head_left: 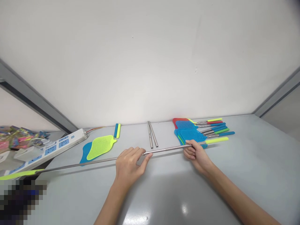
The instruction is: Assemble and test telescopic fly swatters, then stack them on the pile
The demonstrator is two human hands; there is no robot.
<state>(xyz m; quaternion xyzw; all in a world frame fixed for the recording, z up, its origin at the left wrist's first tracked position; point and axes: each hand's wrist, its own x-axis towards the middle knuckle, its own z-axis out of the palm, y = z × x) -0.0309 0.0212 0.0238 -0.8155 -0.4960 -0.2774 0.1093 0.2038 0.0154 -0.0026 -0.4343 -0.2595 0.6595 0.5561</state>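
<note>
A long telescopic fly swatter [168,149] is stretched sideways across the view, held in both hands above the grey table. My left hand [130,162] is closed around the middle of its metal rod. My right hand [195,154] grips the rod just short of the yellow-green handle. The swatter's yellow-green head end runs out of view at the left edge. Behind the rod lie a yellow-green swatter head [102,147] and a blue swatter head [85,153], partly overlapping. Close to my right hand is a pile of swatters with blue heads [191,135] and coloured handles.
Two loose metal rods [153,134] lie near the wall. Left of them are a blue grip [116,130] and a yellow-green grip [118,131]. A white power strip [70,140] with plugs runs along the left edge, beside shiny colourful packets [21,136].
</note>
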